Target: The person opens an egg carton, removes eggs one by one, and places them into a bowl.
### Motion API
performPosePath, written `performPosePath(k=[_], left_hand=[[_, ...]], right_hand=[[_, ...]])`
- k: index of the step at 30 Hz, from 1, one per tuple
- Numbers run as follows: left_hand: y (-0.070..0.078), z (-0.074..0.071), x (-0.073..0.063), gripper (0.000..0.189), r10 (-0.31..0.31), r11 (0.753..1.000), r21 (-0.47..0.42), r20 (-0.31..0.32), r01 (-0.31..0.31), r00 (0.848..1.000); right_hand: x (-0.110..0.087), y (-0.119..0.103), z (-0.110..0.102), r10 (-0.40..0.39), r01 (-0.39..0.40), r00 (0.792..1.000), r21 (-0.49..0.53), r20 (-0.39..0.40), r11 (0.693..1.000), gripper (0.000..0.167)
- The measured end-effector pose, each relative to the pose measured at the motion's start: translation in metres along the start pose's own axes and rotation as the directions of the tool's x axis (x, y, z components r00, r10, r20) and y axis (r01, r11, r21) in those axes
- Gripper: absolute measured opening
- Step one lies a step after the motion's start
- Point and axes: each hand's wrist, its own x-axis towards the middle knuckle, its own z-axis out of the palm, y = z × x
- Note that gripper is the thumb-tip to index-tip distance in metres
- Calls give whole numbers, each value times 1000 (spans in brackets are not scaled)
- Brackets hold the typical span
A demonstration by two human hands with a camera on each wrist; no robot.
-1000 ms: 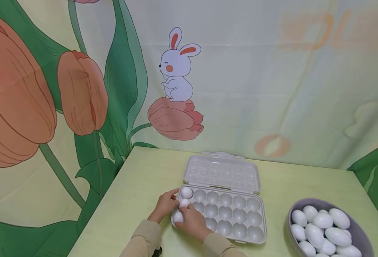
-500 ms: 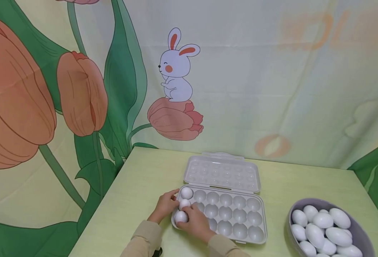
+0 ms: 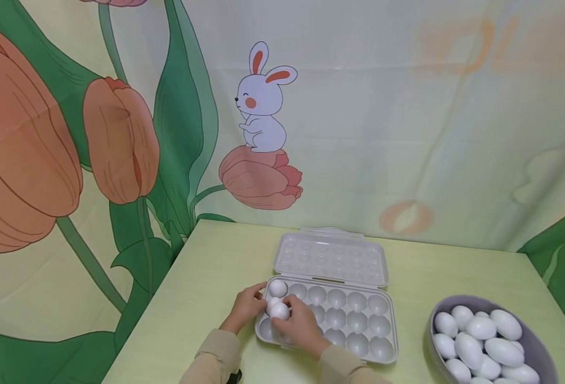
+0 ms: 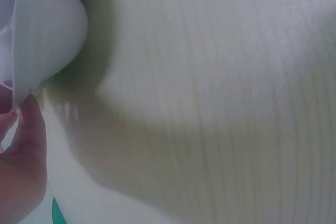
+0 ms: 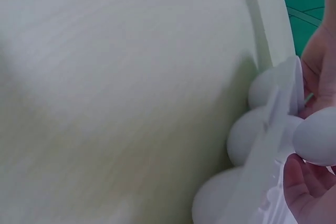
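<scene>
A grey egg box [image 3: 394, 330] lies with its lid [image 3: 331, 257] folded back. At its left side my left hand [image 3: 247, 306] pinches the rim; in the left wrist view, the thumb [image 4: 31, 124] presses the outer face of the edge. My right hand [image 3: 303, 329] grips a white egg [image 3: 280, 311] between thumb and fingers, raised over the left column. Behind it, another egg [image 3: 271, 302] sits in the middle cup, partly covered. A third egg [image 3: 278, 288] fills the back left cup. The front left cup [image 3: 265, 329] holds nothing.
A purple-grey bowl [image 3: 435, 314] heaped with white eggs [image 3: 482, 328] stands at the right. The pale green table [image 3: 234, 245] meets a printed cloth backdrop [image 3: 407, 133] with tulips and a rabbit.
My right hand has lifted the egg out of the front left cup and carried it back toward the middle one. The left hand stays at the box's edge.
</scene>
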Motion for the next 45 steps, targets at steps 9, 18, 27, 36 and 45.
performPosePath(k=[9,18,27,36,45], left_hand=[[0,-1,0,53,-15,1000,4,1,15,1000],[-1,0,0,54,22,1000,2,-7,-22,1000],[-3,1,1,55,28,1000,1,-5,-28,1000],[-2,2,2,55,25,1000,3,-11,-25,1000],[-1,2,2,54,38,999,0,-22,-38,999]], right_hand=[[-2,14,-19,67,-69,997,33,42,997,30],[-10,18,-50,98,-101,994,43,55,994,29],[-10,17,-103,150,-150,989,41,17,988,27],[-16,20,-161,149,-148,989,-75,7,986,29],[-26,31,-215,145,-142,989,-116,23,983,34]])
